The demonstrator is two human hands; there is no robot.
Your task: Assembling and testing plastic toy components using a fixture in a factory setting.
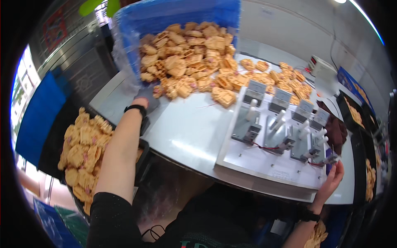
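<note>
My left hand [147, 98], in what looks like a grey glove, reaches to the pile of yellow plastic parts [186, 62] spilling out of a tipped blue bin [178, 15]. It is beside the pile's lower left edge; its fingers are blurred, and I cannot tell whether it holds one. On the right, my right hand [333, 178] is at the right edge of a white fixture board [260, 167]. Its fingers stretch upward, the tips against a small grey block [330, 159] there. Several grey clamps with white pegs [278, 120] stand on the board, joined by thin red and black wires.
A black crate [142, 159] full of yellow parts stands at my left, below the table edge. Loose yellow parts [285, 78] lie behind the fixture. A white box-shaped device [321, 66] sits at the back right, near dark crates [359, 159] and brown cloth [336, 131].
</note>
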